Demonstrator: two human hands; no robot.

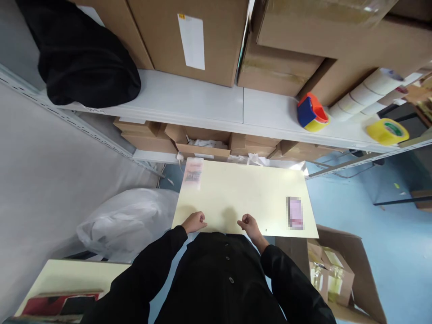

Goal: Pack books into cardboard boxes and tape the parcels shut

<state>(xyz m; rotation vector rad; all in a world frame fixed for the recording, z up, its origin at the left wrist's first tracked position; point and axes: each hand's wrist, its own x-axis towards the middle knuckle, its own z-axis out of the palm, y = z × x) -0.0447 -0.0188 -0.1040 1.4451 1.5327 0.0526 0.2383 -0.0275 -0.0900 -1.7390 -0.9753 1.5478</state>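
A pale cream table (236,189) stands in front of my body. Over its near edge, my left hand (195,222) is loosely curled, thumb towards the middle, and I see nothing in it. My right hand (250,227) is at the same edge a short way to the right, fingers also curled in, with no object showing. On the table's right part lies a small pinkish packet (295,213), blurred out by pixels. A clear plastic bag with printing (193,173) lies at the far left corner. Neither hand touches either item.
Behind the table, a shelf (202,96) holds cardboard boxes (216,45), a black cloth item (87,58), a tape dispenser (312,112) and yellow tape (387,131). A white plastic bag (128,225) sits left. An open carton (366,274) with packages stands right.
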